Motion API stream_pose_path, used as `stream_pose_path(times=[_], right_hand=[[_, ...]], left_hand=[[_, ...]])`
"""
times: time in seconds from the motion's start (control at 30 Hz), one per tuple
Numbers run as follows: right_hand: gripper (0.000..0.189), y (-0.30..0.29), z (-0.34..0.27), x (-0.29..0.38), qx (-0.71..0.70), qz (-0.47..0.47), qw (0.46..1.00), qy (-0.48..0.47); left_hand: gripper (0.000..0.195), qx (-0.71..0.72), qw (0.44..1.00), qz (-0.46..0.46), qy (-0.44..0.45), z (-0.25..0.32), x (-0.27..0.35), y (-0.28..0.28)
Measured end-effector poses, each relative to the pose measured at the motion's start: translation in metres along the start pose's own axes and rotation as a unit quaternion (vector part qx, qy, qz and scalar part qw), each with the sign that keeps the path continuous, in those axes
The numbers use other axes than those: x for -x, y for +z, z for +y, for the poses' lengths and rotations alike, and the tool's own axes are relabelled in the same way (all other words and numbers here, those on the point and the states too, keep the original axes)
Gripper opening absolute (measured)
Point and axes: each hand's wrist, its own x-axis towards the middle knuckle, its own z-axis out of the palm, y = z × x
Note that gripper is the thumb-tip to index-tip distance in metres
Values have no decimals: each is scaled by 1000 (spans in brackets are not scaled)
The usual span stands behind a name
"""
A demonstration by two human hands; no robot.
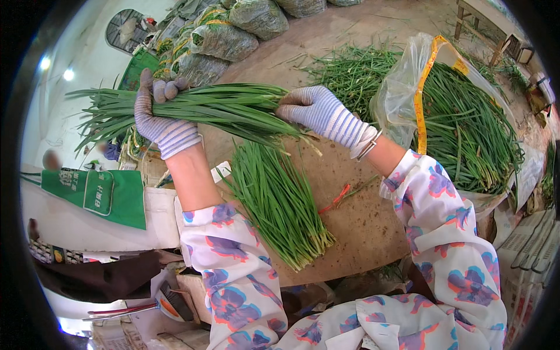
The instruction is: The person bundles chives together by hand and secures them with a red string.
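Observation:
A bunch of long flat green leaves, probably garlic chives [218, 105], lies sideways across both of my hands above the work board. My left hand [162, 113], in a striped knit glove, grips it around the leafy part. At the pale stem end, my right hand [321, 109], gloved alike, has its fingers on the stems; the fingertips are partly hidden. Beneath them a second bunch of chives [280, 205] rests on the brown board [363, 236], its cut ends towards me. A red tie [336, 199] sits on the board to its right.
To the right stands a clear plastic bag [393, 96] of loose chives [463, 131]. Cut greens [350, 74] are heaped on the floor beyond. Several filled sacks [223, 41] line the back. A green apron [94, 197] and another person [111, 151] are at left.

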Motion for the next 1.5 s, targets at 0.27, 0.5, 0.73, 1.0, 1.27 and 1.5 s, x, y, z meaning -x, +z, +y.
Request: stream_pose_path(times=[0.27,0.5,0.73,1.0,1.27,1.5], right_hand=[[22,-20,30,1,456,26,889,38],[55,-105,70,-13,549,275,789,-15],[33,-7,-26,-2,442,79,840,-304],[20,-32,0,8,418,108,835,-341],[51,-123,42,8,659,252,701,-104],[20,-16,-15,37,476,20,854,-210]], left_hand=[[23,-61,989,130,46,38,-9,-16],[20,-117,963,229,84,22,-19,-2],[13,-124,951,283,16,-4,-16,10],[32,-113,952,282,-30,6,-11,-18],[28,-95,931,351,32,24,-15,-37],[25,-46,952,303,19,1,0,-23]])
